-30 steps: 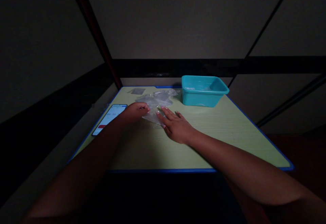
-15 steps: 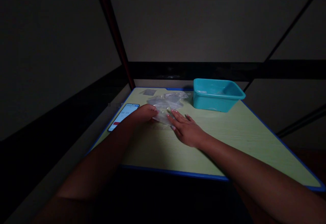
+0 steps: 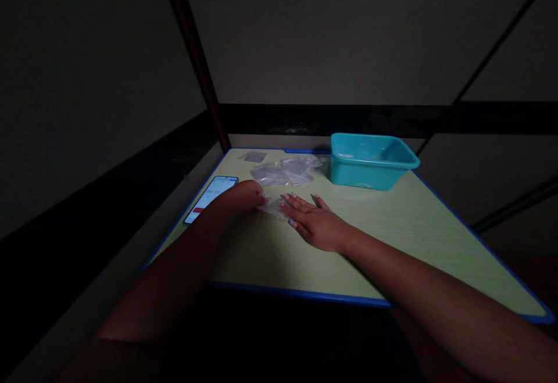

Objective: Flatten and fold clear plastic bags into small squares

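Note:
A clear plastic bag (image 3: 274,207) lies flat on the table between my hands. My left hand (image 3: 251,194) pinches its left edge between thumb and fingers. Spread and palm down, my right hand (image 3: 314,220) rests with its fingertips on the bag's right side. Just beyond, several more clear plastic bags (image 3: 279,172) lie in a loose, overlapping pile.
A turquoise plastic basin (image 3: 370,175) stands at the back right of the table (image 3: 392,243), which has a blue edge. A phone (image 3: 213,196) with a lit screen lies by my left forearm. A small flat clear piece (image 3: 255,156) sits at the back left.
The bag, raised and crinkled before, now lies flatter and lower against the table. My left hand has shifted slightly down with it, and my right hand's fingers have spread wider.

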Tool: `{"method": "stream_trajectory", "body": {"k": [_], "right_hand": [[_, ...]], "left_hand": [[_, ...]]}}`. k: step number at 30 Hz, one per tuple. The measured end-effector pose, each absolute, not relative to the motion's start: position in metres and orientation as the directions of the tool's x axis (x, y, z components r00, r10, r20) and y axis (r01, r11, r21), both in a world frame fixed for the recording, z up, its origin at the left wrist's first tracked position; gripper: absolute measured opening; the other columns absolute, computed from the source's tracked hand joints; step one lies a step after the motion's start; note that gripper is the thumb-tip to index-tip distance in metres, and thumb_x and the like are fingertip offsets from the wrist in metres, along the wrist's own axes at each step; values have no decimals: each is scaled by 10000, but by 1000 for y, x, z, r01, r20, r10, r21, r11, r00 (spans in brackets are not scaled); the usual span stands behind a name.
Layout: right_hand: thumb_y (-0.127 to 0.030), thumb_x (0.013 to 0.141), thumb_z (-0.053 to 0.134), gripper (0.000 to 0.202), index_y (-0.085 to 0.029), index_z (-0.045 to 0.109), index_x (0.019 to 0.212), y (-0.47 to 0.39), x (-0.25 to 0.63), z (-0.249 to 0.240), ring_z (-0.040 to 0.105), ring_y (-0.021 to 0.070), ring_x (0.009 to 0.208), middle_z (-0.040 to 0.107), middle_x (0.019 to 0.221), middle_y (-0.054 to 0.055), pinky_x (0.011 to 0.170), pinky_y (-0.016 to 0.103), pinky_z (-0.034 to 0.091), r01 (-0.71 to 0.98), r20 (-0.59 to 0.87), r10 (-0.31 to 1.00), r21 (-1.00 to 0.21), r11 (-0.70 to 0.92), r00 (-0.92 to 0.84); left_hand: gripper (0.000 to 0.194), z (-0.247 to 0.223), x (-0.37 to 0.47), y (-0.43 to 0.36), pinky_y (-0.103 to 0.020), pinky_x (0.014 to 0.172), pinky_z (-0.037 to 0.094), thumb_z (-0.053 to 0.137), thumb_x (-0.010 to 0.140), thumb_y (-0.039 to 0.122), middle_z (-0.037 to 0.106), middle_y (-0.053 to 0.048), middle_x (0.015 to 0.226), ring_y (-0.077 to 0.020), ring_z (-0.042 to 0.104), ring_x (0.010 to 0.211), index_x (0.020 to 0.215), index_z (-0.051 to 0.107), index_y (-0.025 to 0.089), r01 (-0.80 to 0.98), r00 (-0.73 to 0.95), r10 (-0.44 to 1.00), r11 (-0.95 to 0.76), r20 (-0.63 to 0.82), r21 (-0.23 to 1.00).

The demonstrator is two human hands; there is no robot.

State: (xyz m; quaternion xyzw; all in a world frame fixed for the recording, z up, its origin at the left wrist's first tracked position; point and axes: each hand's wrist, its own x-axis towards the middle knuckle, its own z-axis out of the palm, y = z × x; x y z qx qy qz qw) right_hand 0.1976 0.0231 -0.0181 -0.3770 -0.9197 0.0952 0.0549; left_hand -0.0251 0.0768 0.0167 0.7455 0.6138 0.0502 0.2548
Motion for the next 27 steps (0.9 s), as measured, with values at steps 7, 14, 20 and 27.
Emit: {"method": "stream_trajectory", "body": {"k": [7, 14, 20, 27], "right_hand": [[-296, 950, 306, 513, -245, 274, 1460, 24, 198, -20, 187, 216, 1413, 214, 1535, 85, 1077, 614, 95, 676, 5, 696, -229, 700, -718], [-386, 960, 321, 522, -234, 280, 1458, 22, 198, -17, 158, 227, 1420, 175, 1541, 103, 1073, 623, 69, 662, 7, 683, -235, 711, -731], [-439, 947, 362, 568, -214, 273, 1461, 20, 198, -14, 132, 254, 1423, 147, 1543, 125, 1066, 639, 80, 646, 34, 671, -239, 725, -741], [-392, 902, 441, 584, -188, 333, 1439, 22, 200, -10, 185, 266, 1412, 194, 1540, 126, 1077, 601, 168, 729, 126, 767, -248, 638, -629]], "left_hand": [[300, 17, -20, 77, -252, 548, 336, 485, 811, 335, 601, -31, 577, -160, 523, 567, 590, 605, 171, 953, 208, 965, -163, -159, 253], [255, 14, -19, 77, -271, 631, 365, 475, 820, 267, 653, -87, 763, -196, 560, 708, 708, 668, 143, 966, 222, 968, -201, -118, 164], [280, 15, -16, 76, -280, 645, 366, 439, 843, 286, 652, -97, 801, -207, 563, 738, 770, 666, 141, 970, 218, 972, -205, -93, 129], [290, 18, -15, 75, -262, 601, 360, 407, 851, 283, 641, -67, 744, -181, 552, 694, 751, 642, 146, 973, 201, 973, -185, -113, 141]]}}
